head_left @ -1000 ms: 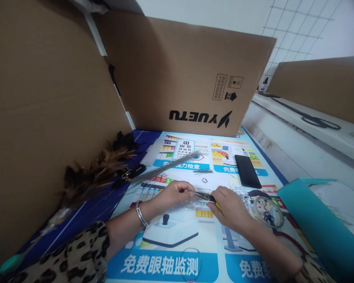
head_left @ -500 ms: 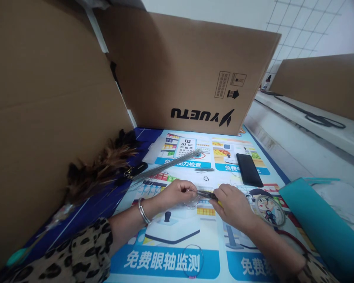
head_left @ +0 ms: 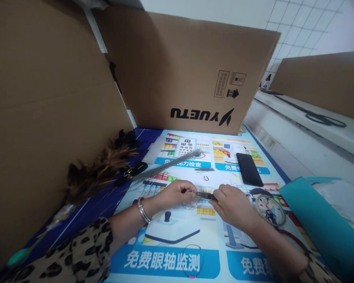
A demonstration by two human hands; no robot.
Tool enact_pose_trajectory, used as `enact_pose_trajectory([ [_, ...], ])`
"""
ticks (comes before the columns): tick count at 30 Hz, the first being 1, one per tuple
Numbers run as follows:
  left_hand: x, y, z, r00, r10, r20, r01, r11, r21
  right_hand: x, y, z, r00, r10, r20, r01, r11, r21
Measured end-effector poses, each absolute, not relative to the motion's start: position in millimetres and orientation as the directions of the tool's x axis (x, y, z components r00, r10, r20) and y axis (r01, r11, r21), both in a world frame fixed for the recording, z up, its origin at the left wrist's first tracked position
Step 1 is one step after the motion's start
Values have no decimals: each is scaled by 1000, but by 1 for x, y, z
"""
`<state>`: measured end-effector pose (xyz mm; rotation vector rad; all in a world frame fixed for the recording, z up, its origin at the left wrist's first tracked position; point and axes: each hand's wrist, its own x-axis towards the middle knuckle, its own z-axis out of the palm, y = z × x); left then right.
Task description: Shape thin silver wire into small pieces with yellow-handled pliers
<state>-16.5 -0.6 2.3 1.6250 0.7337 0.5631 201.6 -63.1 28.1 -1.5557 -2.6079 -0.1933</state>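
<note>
My left hand [head_left: 177, 191] is pinched on a thin clear wire loop [head_left: 191, 201] just above the printed poster mat [head_left: 171, 259]. My right hand [head_left: 231, 204] is closed on small pliers [head_left: 207, 195] with a yellow grip, and their dark jaws meet the loop at my left fingertips. A silver bangle [head_left: 142, 210] sits on my left wrist. A bundle of straight thin wires [head_left: 165, 167] lies on the mat behind my left hand. A small wire ring [head_left: 205, 178] and a short dark wire bunch [head_left: 204, 169] lie beyond the hands.
Cardboard walls stand at the left [head_left: 47, 102] and back [head_left: 188, 74]. A feather duster [head_left: 103, 167] lies at the left. A black phone [head_left: 248, 169] rests on the mat at the right, a wire coil [head_left: 270, 210] nearer, and a teal bag [head_left: 321, 224] at far right.
My hands have stayed together with the pliers on the loop. Only the view shifted a little.
</note>
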Motion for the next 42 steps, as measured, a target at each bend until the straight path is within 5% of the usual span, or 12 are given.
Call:
enact_pose_trajectory([
  [29,-17,0,1,693,721,5,210,-208,955,199,-64,31,-418,907,48,908,415,61],
  [42,-15,-2,6,662,749,-4,136,-115,984,200,-62,17,-358,934,-15,892,337,-300],
])
